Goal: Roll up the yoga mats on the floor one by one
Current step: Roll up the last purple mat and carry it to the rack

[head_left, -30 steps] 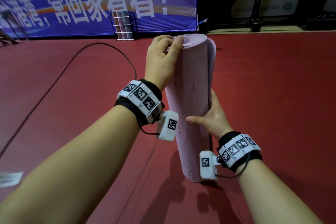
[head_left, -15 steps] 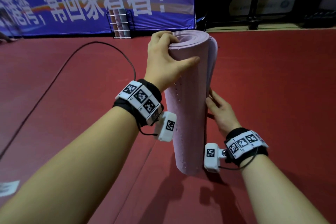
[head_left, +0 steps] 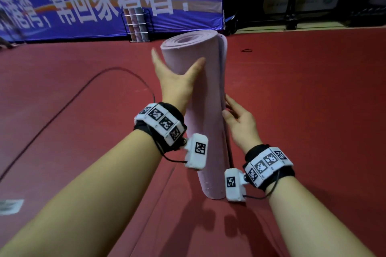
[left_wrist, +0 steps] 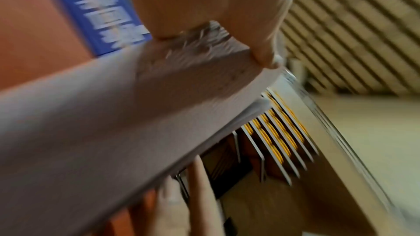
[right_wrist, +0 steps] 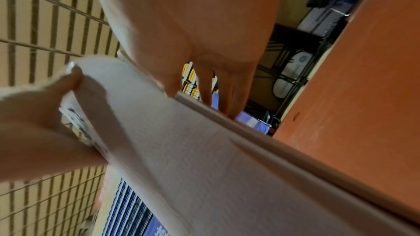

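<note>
**Rolled mat being held on end; loose outer edge lying on the right-hand side**

The red floor (head_left: 313,110) is being taken as the base of the scene, and every position below is being referred to the pink yoga mat (head_left: 205,115). The mat is being stood on end, its long axis running close to upright with a slight lean, its lower end appearing to rest on the floor just in front of the person. It is already being seen as a full roll, the spiral of layers showing at the top end.

Against the mat's upper left side, the left hand (head_left: 177,81) is being pressed, with the thumb laid across the near face and the fingers reaching round the far side; the hand is being held fairly wide, cupping rather than clenching. Lower down, on the mat's right side, the right hand (head_left: 240,123) is being laid with nearly straight fingers (right_wrist: 229,94) against the free outer edge (right_wrist: 227,119), which is running lengthwise down the roll and is standing slightly off the layer beneath.

The loose edge is thus being judged nearer the right hand, and any tightening is being expected to turn about the upright axis.

Beyond the mat, a blue banner (head_left: 94,2) and a wire rack (head_left: 136,25) are being noted against the far wall.
</note>
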Tool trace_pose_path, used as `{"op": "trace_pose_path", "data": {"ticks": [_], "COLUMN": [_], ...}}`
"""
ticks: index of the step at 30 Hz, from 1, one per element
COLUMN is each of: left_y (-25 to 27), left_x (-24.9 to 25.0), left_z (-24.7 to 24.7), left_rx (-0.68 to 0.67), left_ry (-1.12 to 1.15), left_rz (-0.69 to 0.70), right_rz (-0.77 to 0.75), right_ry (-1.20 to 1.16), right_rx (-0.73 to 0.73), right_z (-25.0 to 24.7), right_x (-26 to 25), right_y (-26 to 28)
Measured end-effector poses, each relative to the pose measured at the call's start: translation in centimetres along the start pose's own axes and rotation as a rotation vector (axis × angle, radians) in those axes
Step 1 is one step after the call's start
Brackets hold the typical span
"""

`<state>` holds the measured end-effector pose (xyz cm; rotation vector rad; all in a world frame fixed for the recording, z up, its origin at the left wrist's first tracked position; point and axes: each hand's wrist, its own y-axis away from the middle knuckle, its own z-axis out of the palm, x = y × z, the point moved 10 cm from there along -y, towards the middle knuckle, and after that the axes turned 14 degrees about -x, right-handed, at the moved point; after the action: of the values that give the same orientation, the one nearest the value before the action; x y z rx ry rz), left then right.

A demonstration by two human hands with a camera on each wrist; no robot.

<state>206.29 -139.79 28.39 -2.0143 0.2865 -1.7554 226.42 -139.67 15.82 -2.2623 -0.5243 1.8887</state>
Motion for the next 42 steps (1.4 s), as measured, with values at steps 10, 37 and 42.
{"op": "trace_pose_path", "data": {"ticks": [10,37,42], "left_y": [0.1,-1.8,-0.9], "left_x": [-6.2,-9.8,-7.2], "left_z": [-2.3,-4.6,-4.8], "left_rx": [-0.047,-0.057,-0.112], "left_ry": [0.164,-0.062,-0.028], "left_rz": [-0.139,-0.154,-0.344], "right_rz": [-0.088,0.075,0.214], "right_ry": [0.066,-0.005,-0.068], "right_rx": [-0.051,-0.058,-0.094], "right_z": [2.0,6.4,7.2], "right_x": [-1.5,-0.3,-4.3], "right_y": [-1.0,-3.8,-4.2]}}
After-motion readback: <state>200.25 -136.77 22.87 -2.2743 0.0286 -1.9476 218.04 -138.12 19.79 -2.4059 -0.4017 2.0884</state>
